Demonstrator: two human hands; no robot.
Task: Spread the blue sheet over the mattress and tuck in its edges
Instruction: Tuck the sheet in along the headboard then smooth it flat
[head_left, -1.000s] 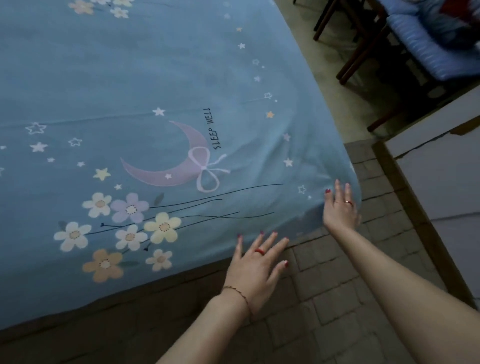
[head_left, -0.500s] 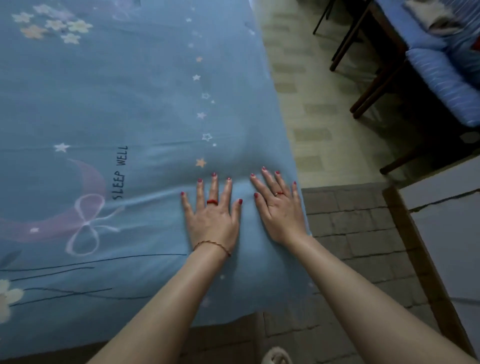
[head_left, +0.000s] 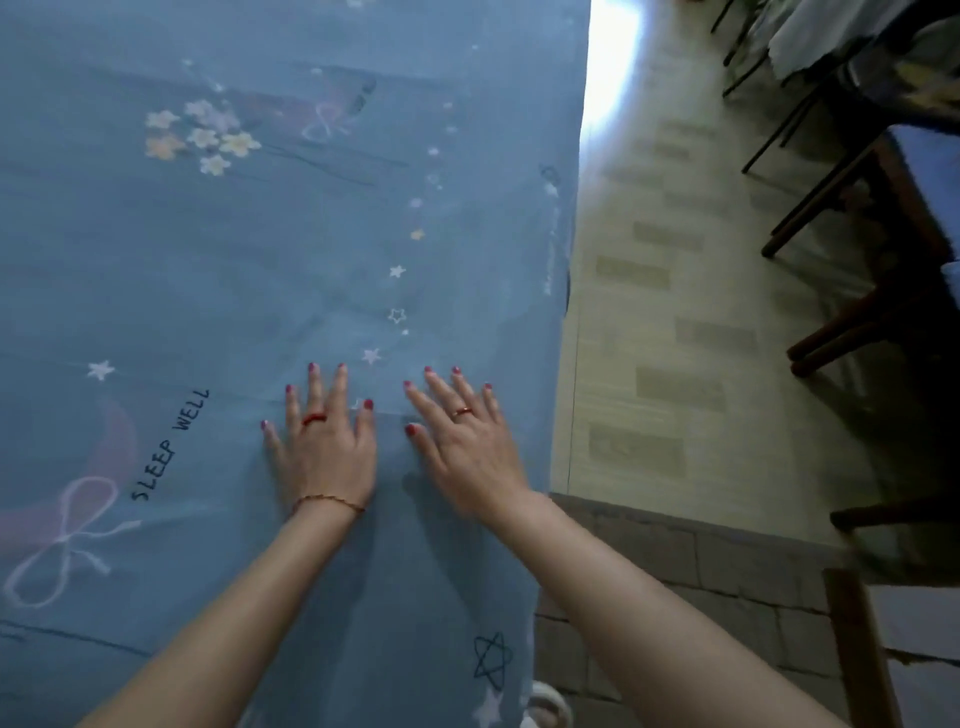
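Both hands lie flat with fingers spread on the blue cotton sheet with star and flower print (head_left: 218, 270), which covers the mattress. The left hand (head_left: 324, 447) sits just beside the right hand (head_left: 467, 447), and the right one is nearer the sheet's hanging side edge, which runs lengthwise away from the person, so I'd guess that hand tucks first.

Left hand (head_left: 324, 452) and right hand (head_left: 467, 447) are lying flat, fingers spread, mid-frame on blue sheet (head_left: 208, 260); dark chair legs (head_left: 831, 208) are standing at right.

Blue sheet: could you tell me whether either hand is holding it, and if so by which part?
Nothing is held. The left hand and right hand lie flat, fingers straight, on the blue sheet.
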